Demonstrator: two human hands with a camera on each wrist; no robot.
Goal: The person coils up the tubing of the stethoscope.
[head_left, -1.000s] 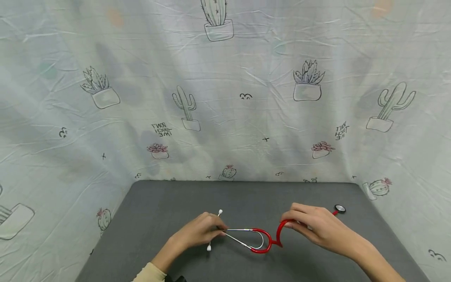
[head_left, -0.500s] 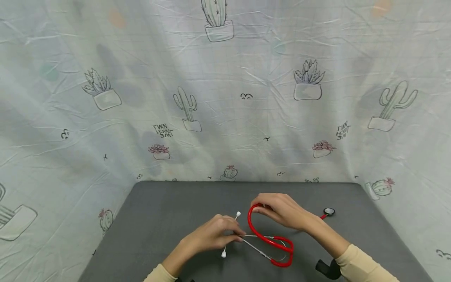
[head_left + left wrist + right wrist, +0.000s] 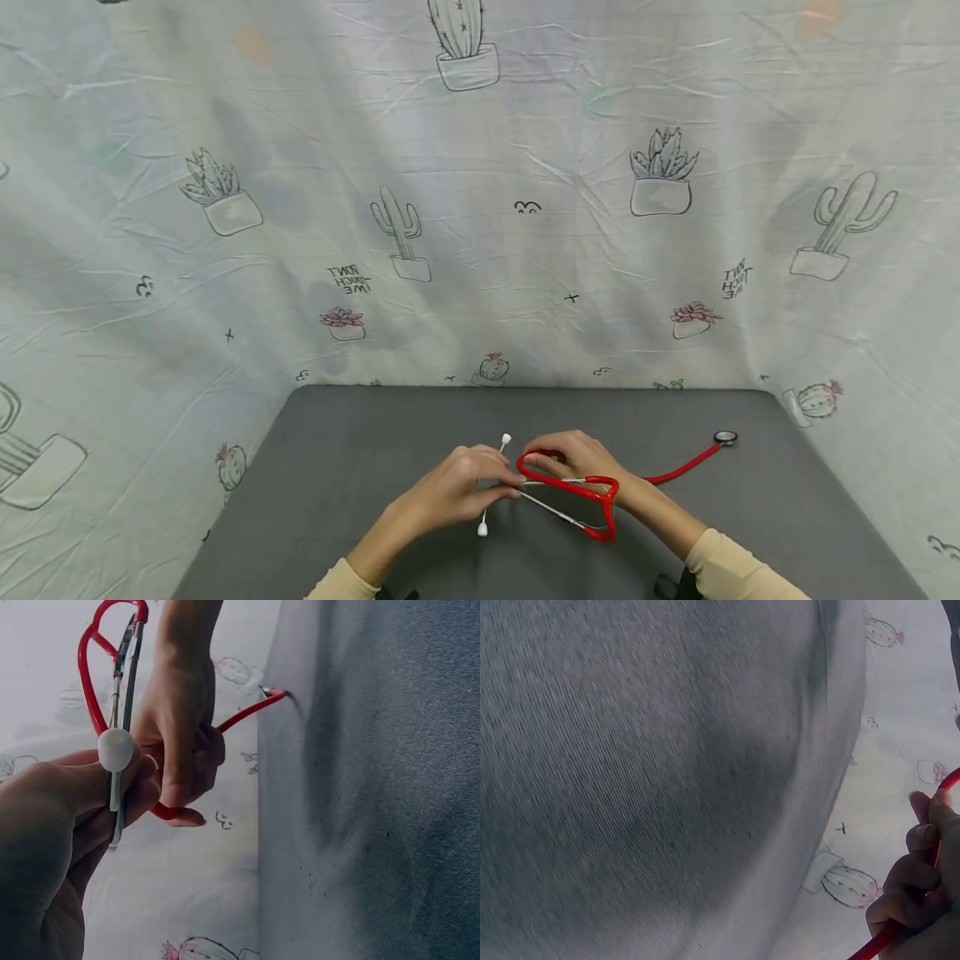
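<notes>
A stethoscope with red tubing and metal ear tubes is held between both hands above the table. My left hand pinches the ear tubes near their white eartips; in the left wrist view one white eartip sits right by the fingertips. My right hand grips the red tubing, which bends back over the ear tubes in a loop. From behind the right wrist the tubing runs out to the chest piece at the right. In the right wrist view, curled fingers wrap the tube.
The grey table lies under both hands. A pale curtain printed with cacti surrounds it at the back and both sides. A dark strap or device shows at the right sleeve.
My right hand has moved left toward my left hand, folding the red tubing back over the ear tubes. Both hands are now close together; the left hand has shifted slightly right.
</notes>
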